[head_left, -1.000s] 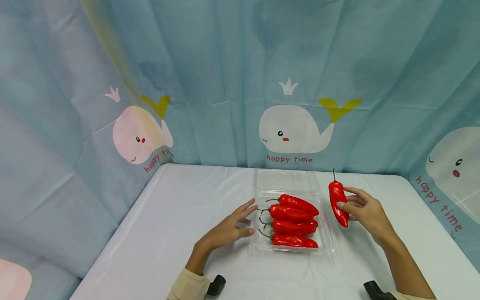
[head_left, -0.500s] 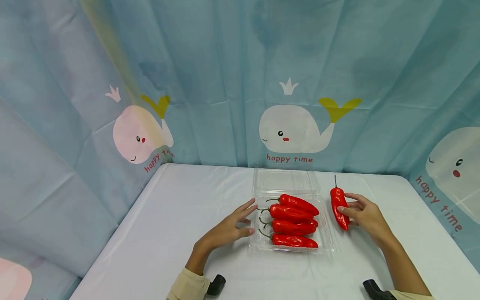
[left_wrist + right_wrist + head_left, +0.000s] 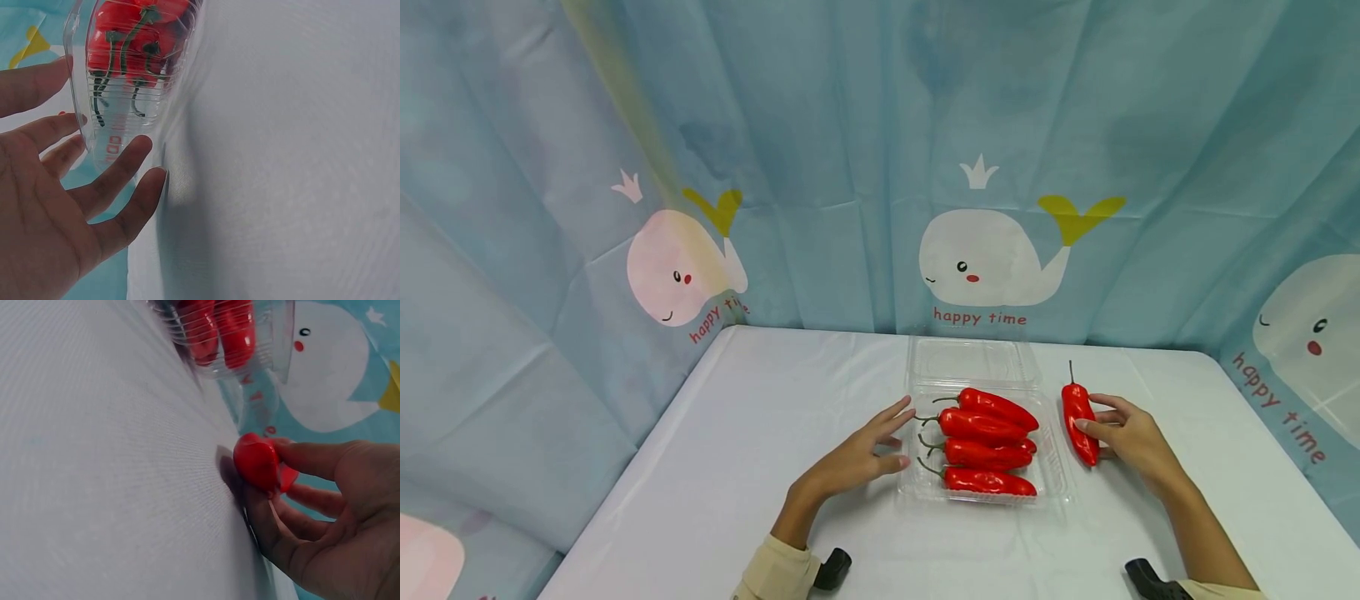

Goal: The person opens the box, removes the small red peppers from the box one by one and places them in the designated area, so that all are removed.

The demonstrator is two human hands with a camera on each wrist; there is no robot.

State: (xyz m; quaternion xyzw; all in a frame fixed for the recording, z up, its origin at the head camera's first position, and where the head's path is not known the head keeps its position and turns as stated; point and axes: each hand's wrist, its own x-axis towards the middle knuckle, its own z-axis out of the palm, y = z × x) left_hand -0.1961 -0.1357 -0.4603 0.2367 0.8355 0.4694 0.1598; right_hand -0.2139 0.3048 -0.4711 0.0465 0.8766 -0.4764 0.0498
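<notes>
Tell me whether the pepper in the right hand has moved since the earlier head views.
Yes. The held pepper now appears lower in the head view, judged against the clear container.

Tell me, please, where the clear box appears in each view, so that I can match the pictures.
Head: the box, right of centre in the lower half, between the left hand and the right hand.
Left wrist: the box at the upper left, cut by the top edge.
Right wrist: the box at the top, near the middle, above the held pepper.
Shared landmark: the peppers in the box.
</notes>
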